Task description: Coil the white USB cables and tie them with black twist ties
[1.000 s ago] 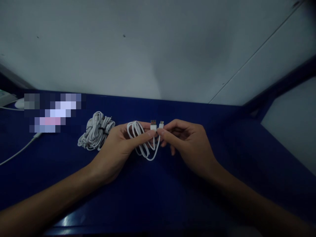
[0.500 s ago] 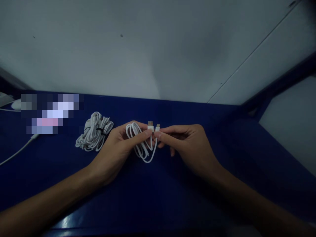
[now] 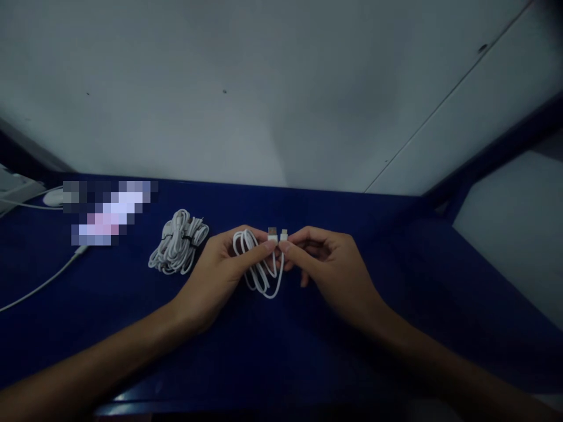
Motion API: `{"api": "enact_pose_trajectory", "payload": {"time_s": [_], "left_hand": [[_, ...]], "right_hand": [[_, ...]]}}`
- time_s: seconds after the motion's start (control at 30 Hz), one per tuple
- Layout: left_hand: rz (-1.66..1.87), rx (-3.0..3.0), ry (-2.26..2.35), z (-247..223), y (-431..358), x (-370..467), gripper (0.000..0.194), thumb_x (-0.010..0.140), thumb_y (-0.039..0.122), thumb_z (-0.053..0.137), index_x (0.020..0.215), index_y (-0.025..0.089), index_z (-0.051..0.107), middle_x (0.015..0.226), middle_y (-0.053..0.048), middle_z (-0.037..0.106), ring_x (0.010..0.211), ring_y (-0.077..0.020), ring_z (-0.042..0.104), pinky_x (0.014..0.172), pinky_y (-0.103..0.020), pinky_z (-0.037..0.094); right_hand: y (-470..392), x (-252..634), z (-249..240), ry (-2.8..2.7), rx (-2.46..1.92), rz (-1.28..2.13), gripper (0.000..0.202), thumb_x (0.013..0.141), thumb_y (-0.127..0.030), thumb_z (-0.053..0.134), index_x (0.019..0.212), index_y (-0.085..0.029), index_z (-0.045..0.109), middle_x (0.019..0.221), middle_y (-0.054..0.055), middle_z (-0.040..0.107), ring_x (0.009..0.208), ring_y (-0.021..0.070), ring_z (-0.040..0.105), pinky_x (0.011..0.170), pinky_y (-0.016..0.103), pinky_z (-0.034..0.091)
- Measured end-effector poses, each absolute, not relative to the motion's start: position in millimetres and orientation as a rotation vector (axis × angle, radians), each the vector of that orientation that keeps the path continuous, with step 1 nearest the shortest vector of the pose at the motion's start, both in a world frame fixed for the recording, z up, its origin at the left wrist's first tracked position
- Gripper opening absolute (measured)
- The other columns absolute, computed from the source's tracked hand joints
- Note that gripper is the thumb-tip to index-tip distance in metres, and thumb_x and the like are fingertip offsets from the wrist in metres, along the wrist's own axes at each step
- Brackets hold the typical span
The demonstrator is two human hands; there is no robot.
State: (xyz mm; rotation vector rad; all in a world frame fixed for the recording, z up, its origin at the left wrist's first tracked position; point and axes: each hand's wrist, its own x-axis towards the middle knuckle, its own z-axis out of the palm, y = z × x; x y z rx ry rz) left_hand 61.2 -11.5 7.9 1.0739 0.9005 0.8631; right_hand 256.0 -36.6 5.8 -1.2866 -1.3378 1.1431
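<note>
White cable (image 3: 257, 264), loosely coiled, is held above the middle of the blue table (image 3: 272, 363), between the two hands. Its larger USB plug (image 3: 272, 235) is pinched between thumb and fingers of the left hand (image 3: 215, 266); the coil hangs beside that thumb. Its smaller plug (image 3: 284, 235) is pinched in the right hand (image 3: 338, 266). Both plugs point away from the person, side by side, tips nearly level. Left of the left hand, a pile of bundled white cables (image 3: 178, 243) lies on the table, secured with dark ties. Farther left, a separate white cord (image 3: 41, 288) leads to a blurred-out area. A pale grey wall (image 3: 197, 129) borders the table's far edge.
</note>
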Motion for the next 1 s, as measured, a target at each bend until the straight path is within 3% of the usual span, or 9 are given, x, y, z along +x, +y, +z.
{"api": "enact_pose_trajectory", "payload": {"time_s": [0.13,0.4,0.57,1.0], "left_hand": [[0.793,1.062,0.880,9.3,-13.5,56.5,0.017,0.099,0.030,0.077,0.113,0.020,0.078,0.098,-0.007,0.083,0.087,-0.0199,0.078,0.084,-0.031,0.059],[0.799,1.049,0.901,-3.4,-11.9,57.7,0.016,0.095,0.029,0.083,0.109,0.021,0.080,0.095,-0.006,0.083,0.084,-0.0189,0.077,0.082,-0.029,0.058],[0.803,1.066,0.933,-5.9,-17.3,59.0,0.013,0.092,0.029,0.085,0.100,0.021,0.079,0.083,-0.004,0.081,0.074,-0.0188,0.074,0.070,-0.027,0.057],[0.718,1.066,0.978,-17.8,-23.6,53.8,0.009,0.097,0.025,0.079,0.105,0.023,0.081,0.087,-0.004,0.082,0.074,-0.0151,0.072,0.068,-0.024,0.054]], "right_hand": [[-41.5,255.3,7.8,-1.346,-1.304,1.178,0.019,0.095,-0.038,0.080,0.089,-0.020,0.080,0.080,0.006,0.079,0.074,0.0200,0.074,0.048,0.023,0.053],[-38.7,258.3,0.2,-1.337,-1.310,1.224,0.017,0.093,-0.035,0.081,0.087,-0.020,0.079,0.081,0.007,0.079,0.075,0.0203,0.075,0.049,0.024,0.053],[-45.7,256.8,-8.7,-1.280,-1.326,1.236,0.018,0.093,-0.037,0.082,0.084,-0.022,0.078,0.076,0.004,0.077,0.070,0.0190,0.072,0.052,0.026,0.053],[-43.9,262.4,-14.5,-1.254,-1.236,1.403,0.014,0.091,-0.023,0.084,0.079,-0.023,0.077,0.076,0.000,0.077,0.068,0.0124,0.068,0.052,0.020,0.048]]}}
